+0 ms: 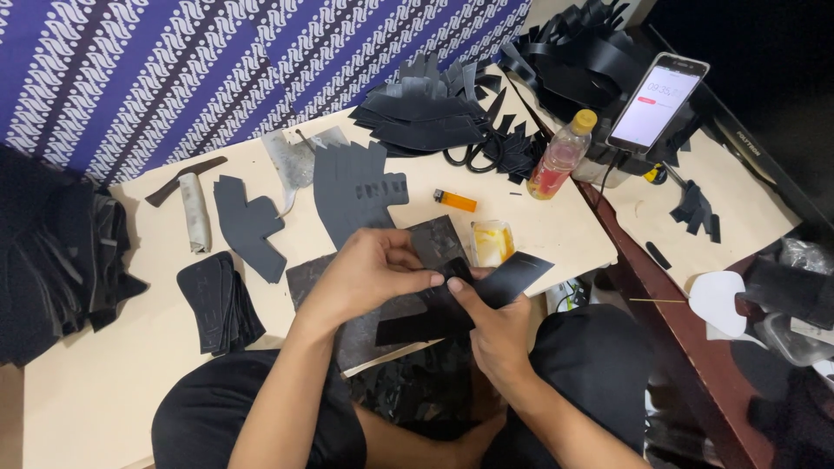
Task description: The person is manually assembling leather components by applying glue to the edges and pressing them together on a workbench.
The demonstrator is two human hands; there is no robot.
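Observation:
My left hand (369,274) and my right hand (495,334) both grip a black cut leather-like piece (512,280) held over a dark stone slab (365,334) at the table's front edge. The left fingers pinch the piece's middle from above. My right thumb presses on it from below right. The piece's long flat end sticks out to the right, beside a small yellow glue jar (492,242). My knees in black trousers show beneath the hands.
On the pale table (104,382) lie stacks of dark cut pieces (221,300), grey shaped pieces (352,187), an orange lighter (455,201), black scissors (473,156) and a bottle with orange liquid (563,155). A phone (658,102) stands propped at the right.

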